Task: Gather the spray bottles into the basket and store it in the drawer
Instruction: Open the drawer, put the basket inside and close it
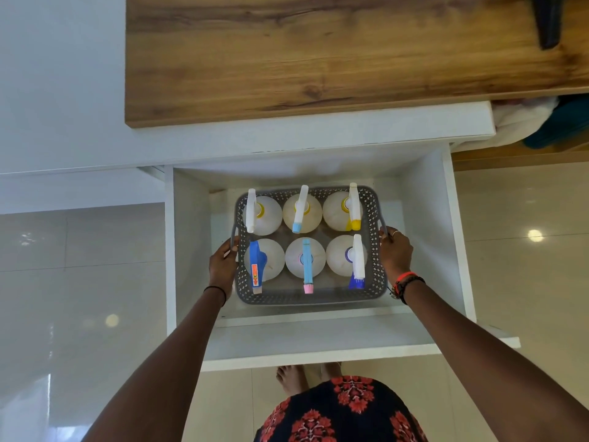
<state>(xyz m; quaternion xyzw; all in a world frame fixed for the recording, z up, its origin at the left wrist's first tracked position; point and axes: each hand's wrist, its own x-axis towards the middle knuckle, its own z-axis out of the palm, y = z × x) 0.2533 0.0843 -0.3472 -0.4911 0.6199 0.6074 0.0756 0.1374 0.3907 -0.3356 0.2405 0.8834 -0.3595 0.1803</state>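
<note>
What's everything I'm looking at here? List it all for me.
spray bottles: six, pale with white, blue, yellow or pink sprayer parts, two rows of three in the basket
basket: one, grey, inside the open drawer
drawer: one, white, pulled out
wooden top: one, brown, above the drawer
floor: one, glossy cream tiles, either side
left hand: one, grips the basket's left handle
right hand: one, grips the basket's right handle

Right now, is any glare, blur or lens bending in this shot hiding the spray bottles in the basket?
Head view: no, the spray bottles and basket are sharp and evenly lit. Head view: the only glare is bright spots on the glossy floor tiles, on either side of the drawer. Head view: the wide lens slightly bows straight edges, such as that of the wooden countertop.
</note>
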